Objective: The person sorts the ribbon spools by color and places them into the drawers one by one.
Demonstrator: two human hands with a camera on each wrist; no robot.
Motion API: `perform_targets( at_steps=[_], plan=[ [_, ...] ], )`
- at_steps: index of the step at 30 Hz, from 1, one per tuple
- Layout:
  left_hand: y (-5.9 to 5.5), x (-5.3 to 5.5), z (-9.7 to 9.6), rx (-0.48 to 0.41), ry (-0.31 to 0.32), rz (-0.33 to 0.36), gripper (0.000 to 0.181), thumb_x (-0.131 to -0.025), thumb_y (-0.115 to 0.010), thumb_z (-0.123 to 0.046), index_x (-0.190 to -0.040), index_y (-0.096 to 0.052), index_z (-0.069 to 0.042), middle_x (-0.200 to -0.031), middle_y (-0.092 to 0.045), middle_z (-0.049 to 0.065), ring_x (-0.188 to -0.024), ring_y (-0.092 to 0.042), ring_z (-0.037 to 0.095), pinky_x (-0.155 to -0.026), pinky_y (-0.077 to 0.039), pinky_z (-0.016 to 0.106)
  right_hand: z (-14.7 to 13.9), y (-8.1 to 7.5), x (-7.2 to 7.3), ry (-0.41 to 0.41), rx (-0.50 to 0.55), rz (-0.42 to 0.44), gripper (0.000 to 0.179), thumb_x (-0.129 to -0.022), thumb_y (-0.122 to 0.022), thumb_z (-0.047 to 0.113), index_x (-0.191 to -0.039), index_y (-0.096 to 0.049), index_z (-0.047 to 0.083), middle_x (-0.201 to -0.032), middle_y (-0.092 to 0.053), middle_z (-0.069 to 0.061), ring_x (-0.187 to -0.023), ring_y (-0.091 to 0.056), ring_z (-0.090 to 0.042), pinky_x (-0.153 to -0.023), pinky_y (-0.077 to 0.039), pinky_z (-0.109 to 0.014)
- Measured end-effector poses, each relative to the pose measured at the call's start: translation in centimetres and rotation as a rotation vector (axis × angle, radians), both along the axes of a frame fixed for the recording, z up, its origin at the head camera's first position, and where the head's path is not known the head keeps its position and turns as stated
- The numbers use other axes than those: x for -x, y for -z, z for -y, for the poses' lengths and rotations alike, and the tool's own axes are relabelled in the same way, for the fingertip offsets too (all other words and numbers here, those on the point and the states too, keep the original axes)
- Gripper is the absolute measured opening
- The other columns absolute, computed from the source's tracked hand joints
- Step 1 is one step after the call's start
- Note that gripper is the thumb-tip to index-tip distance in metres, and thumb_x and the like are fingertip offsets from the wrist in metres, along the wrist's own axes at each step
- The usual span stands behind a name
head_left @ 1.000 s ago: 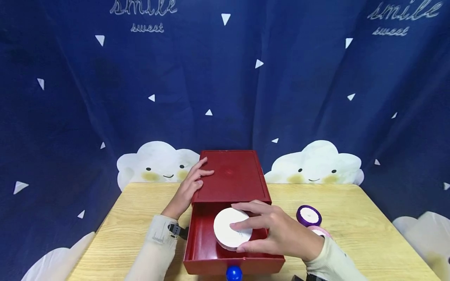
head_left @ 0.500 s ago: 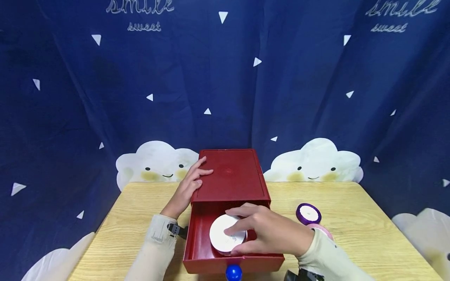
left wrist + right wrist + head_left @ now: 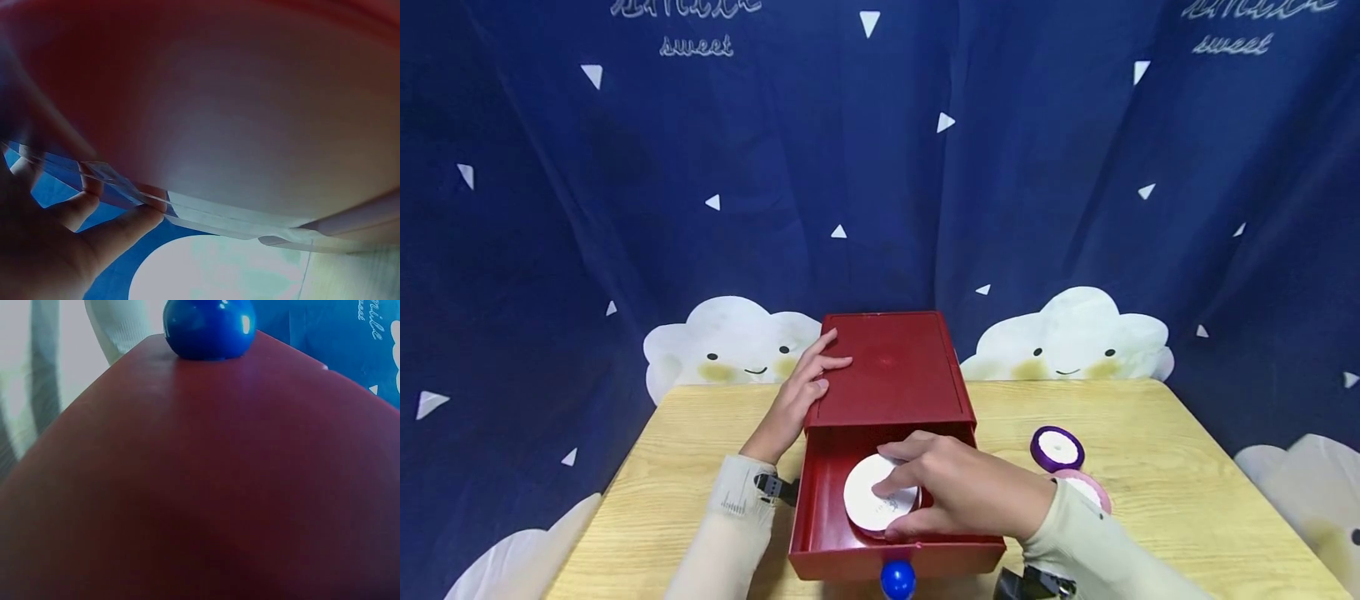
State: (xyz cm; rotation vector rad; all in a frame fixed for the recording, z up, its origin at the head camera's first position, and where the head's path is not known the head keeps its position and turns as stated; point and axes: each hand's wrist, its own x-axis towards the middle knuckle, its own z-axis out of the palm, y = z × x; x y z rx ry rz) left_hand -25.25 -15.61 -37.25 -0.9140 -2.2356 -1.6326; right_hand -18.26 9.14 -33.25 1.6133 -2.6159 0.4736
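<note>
A red drawer box (image 3: 887, 367) stands on the table with its drawer (image 3: 827, 500) pulled out toward me. Inside the drawer is a white-faced round ribbon spool (image 3: 868, 493), lying flat or nearly so. My right hand (image 3: 951, 487) reaches into the drawer and grips this spool at its right side, thumb in front and fingers across its top. At the box's left upper edge rests my left hand (image 3: 793, 404), fingers spread and extended. The left wrist view shows that hand's fingertips (image 3: 147, 215) against the box's side. Only the drawer front (image 3: 200, 456) fills the right wrist view.
A blue knob (image 3: 898, 579) sticks out from the drawer front. To the right on the wooden table (image 3: 1157, 467) lie a purple ribbon spool (image 3: 1057, 448) and a pink one (image 3: 1086, 487), the latter partly behind my right sleeve. A blue curtain (image 3: 880, 167) hangs behind.
My right hand has moved left and down into the drawer with the white-faced ribbon spool. The left hand has stayed on the box. The head view has tilted slightly.
</note>
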Motion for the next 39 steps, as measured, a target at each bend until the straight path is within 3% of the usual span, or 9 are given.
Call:
perform_targets(
  at_steps=[11, 22, 31, 39],
  plan=[
    [-0.3, -0.4, -0.2, -0.015, 0.014, -0.01, 0.039, -0.087, -0.033, -0.002, -0.121, -0.051, 0.004, -0.147, -0.016, 0.014, -0.135, -0.011, 0.03, -0.1, -0.018, 0.055, 0.5, 0.3, 0.0, 0.017, -0.057, -0.016, 0.046, -0.076, -0.064, 0.047, -0.115, -0.063, 0.024, -0.125, -0.054, -0.003, -0.113, -0.052, -0.019, -0.087, -0.044, -0.03],
    [1.9, 2.0, 0.5, -0.022, 0.003, -0.046, 0.039, -0.089, -0.034, -0.011, -0.122, -0.055, -0.01, -0.148, -0.018, 0.003, -0.136, -0.012, 0.016, -0.101, -0.017, 0.052, 0.5, 0.3, 0.3, 0.024, -0.086, -0.066, 0.046, -0.074, -0.068, 0.045, -0.115, -0.062, 0.024, -0.126, -0.053, -0.004, -0.113, -0.051, -0.02, -0.088, -0.044, -0.032],
    [-0.2, 0.2, -0.2, -0.017, 0.015, -0.024, 0.039, -0.087, -0.033, -0.002, -0.121, -0.051, 0.004, -0.147, -0.016, 0.014, -0.135, -0.011, 0.03, -0.101, -0.016, 0.054, 0.5, 0.5, 0.3, 0.037, -0.06, -0.08, 0.041, -0.075, -0.069, 0.039, -0.112, -0.063, 0.023, -0.123, -0.054, -0.003, -0.112, -0.05, -0.017, -0.088, -0.044, -0.032],
    [-0.3, 0.0, -0.4, -0.019, 0.006, -0.049, 0.039, -0.086, -0.032, 0.0, -0.119, -0.052, 0.006, -0.147, -0.018, 0.017, -0.135, -0.011, 0.032, -0.101, -0.015, 0.053, 0.5, 0.5, 0.2, 0.045, -0.052, -0.113, 0.035, -0.076, -0.07, 0.031, -0.109, -0.064, 0.021, -0.12, -0.056, -0.003, -0.11, -0.05, -0.016, -0.087, -0.044, -0.031]
  ],
)
